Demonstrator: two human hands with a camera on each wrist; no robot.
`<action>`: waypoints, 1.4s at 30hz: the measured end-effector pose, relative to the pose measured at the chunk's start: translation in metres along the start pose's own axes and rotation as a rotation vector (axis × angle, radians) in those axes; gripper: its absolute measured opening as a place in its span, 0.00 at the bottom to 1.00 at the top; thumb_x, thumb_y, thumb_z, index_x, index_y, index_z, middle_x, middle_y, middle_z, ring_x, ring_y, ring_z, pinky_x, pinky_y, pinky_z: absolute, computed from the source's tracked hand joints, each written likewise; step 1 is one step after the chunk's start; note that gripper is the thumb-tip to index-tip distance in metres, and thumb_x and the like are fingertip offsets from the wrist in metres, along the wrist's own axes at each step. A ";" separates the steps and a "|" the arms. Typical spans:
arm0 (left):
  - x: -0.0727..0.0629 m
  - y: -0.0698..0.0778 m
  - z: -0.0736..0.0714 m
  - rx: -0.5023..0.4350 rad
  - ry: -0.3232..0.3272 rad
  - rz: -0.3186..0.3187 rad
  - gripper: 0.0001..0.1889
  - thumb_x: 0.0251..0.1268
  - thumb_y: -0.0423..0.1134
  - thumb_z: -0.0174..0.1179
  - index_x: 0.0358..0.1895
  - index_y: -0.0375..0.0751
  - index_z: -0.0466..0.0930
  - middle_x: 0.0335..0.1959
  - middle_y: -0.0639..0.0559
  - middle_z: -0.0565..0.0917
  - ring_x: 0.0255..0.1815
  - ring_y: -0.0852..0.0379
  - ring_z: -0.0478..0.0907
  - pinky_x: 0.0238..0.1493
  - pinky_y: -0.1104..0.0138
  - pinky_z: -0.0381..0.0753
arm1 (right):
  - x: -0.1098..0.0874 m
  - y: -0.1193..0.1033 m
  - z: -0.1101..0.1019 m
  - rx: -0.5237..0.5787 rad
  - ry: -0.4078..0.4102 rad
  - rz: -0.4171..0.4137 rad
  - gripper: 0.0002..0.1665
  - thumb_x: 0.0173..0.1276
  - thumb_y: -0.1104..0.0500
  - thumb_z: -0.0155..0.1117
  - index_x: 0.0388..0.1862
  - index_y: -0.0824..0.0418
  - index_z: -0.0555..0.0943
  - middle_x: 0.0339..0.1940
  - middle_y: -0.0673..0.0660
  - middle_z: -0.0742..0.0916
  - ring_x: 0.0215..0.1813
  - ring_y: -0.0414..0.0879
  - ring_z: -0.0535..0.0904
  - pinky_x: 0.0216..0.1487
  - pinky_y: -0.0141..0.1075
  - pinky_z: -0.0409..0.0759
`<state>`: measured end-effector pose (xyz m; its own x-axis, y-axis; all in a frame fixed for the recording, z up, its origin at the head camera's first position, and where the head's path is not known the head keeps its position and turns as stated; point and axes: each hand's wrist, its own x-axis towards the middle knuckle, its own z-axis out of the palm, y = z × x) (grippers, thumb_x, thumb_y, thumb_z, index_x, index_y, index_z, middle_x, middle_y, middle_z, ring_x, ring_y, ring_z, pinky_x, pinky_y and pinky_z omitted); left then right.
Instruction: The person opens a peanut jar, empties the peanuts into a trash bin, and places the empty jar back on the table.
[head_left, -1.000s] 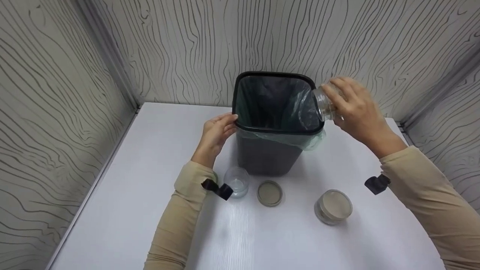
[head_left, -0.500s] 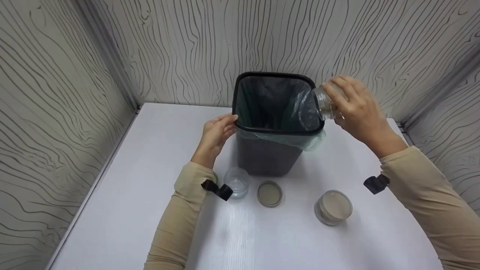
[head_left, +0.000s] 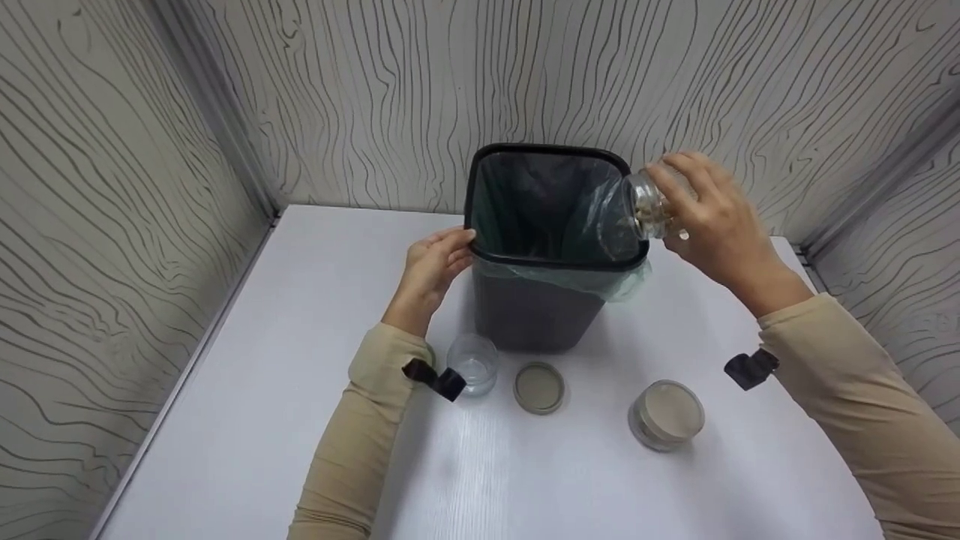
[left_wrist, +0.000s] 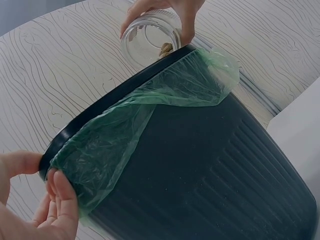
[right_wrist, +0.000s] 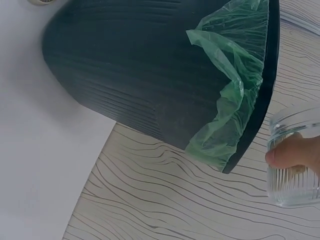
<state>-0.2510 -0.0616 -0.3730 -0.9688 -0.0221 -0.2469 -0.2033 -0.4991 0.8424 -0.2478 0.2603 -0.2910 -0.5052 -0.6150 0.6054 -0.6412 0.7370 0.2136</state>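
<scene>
The person wears long sleeves in a plain beige, close to sand. The left sleeve (head_left: 349,442) is snug along the forearm, wrinkled toward its lower end, with a slightly looser cuff (head_left: 386,358) at the wrist. The right sleeve (head_left: 862,409) matches it, creased in soft folds. A small matte black block (head_left: 448,384) with a narrower middle sits by the left cuff; a similar angular black piece (head_left: 748,370) juts from the right. Both hands are bare.
</scene>
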 end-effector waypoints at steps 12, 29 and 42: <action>-0.001 0.001 0.000 0.010 -0.004 -0.002 0.10 0.64 0.30 0.57 0.46 0.30 0.76 0.28 0.54 0.81 0.27 0.65 0.79 0.32 0.77 0.80 | 0.005 -0.001 0.008 -0.046 0.174 -0.109 0.38 0.44 0.76 0.64 0.60 0.66 0.74 0.54 0.70 0.80 0.59 0.65 0.74 0.60 0.56 0.76; 0.000 0.001 0.000 0.015 0.006 -0.010 0.16 0.64 0.30 0.57 0.53 0.26 0.75 0.28 0.54 0.81 0.27 0.65 0.79 0.32 0.77 0.80 | 0.006 -0.001 0.014 -0.058 0.206 -0.119 0.36 0.47 0.77 0.64 0.60 0.65 0.75 0.55 0.69 0.81 0.59 0.64 0.74 0.60 0.55 0.77; 0.000 0.000 0.000 0.012 -0.005 0.000 0.18 0.64 0.30 0.57 0.55 0.24 0.73 0.31 0.51 0.81 0.28 0.65 0.80 0.33 0.77 0.81 | 0.003 -0.005 0.017 -0.056 0.180 -0.154 0.37 0.46 0.80 0.63 0.60 0.65 0.75 0.56 0.70 0.80 0.61 0.64 0.73 0.61 0.53 0.76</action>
<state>-0.2506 -0.0615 -0.3734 -0.9694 -0.0171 -0.2447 -0.2054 -0.4889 0.8478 -0.2558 0.2500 -0.3031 -0.2896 -0.6649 0.6885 -0.6672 0.6560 0.3529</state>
